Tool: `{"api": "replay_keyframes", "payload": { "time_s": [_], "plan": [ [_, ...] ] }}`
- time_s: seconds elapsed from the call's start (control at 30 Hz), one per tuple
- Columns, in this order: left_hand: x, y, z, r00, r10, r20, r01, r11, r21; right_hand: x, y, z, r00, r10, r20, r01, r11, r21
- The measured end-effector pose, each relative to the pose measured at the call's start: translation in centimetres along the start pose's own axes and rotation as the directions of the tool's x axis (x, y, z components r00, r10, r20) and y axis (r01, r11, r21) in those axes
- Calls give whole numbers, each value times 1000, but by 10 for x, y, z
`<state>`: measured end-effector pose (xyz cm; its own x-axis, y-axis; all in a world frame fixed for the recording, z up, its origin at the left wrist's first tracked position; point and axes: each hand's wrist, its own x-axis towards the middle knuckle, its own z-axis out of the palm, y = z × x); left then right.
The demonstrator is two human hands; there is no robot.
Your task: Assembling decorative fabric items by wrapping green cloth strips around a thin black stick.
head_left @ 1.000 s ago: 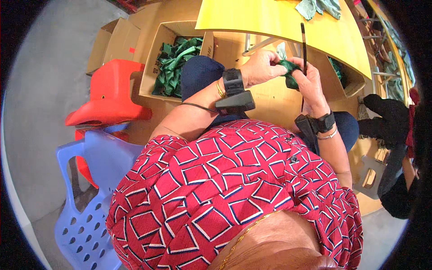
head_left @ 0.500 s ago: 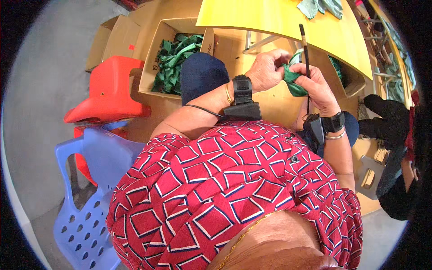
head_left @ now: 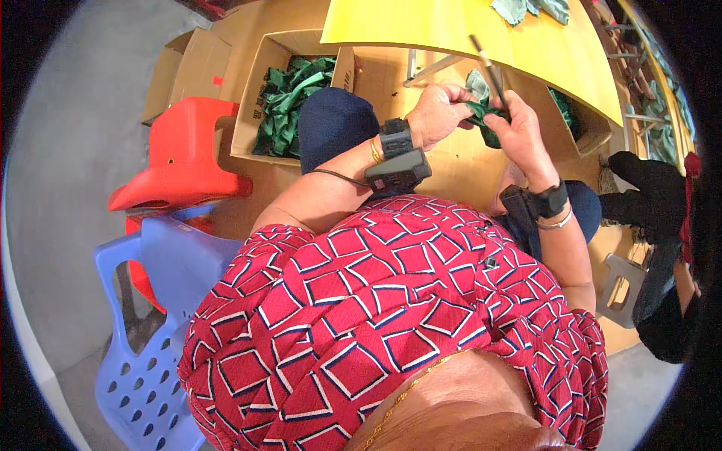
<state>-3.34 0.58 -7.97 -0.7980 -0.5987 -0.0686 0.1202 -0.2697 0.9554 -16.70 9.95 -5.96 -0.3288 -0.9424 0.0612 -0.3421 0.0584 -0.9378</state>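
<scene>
I see a green fabric piece (head_left: 491, 137) held between the hands: left hand (head_left: 436, 119) pinching one side, right hand (head_left: 521, 137) pinching the other; a slender dark rod (head_left: 492, 73) slants up from the right hand. Beyond: cardboard box (head_left: 344, 71), yellow tabletop (head_left: 451, 26)

The cloth (head_left: 492, 138) is dark green, with a pale green part. The thin stick (head_left: 495, 83) is black with a light band. The shirt (head_left: 391, 301) is red, with crooked white and dark blue squares all over. The trousers (head_left: 337, 128) are dark blue. The table (head_left: 444, 26) is bright yellow. The necklace (head_left: 407, 389) is gold.
</scene>
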Motion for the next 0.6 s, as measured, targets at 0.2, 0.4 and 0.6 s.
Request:
{"api": "replay_keyframes", "payload": {
  "time_s": [0.2,0.4,0.6],
  "plan": [
    [-5,1,-6,985,-69,160,55,995,87,1,9,11,932,-341,-126,257,863,-434],
    [-11,14,-1,889,-257,379,254,965,58,-5,-6,9,888,-444,-121,353,827,-438],
    [-7,8,-11,891,-271,364,278,960,34,3,1,5,940,-325,-100,264,884,-386]
  ]
}}
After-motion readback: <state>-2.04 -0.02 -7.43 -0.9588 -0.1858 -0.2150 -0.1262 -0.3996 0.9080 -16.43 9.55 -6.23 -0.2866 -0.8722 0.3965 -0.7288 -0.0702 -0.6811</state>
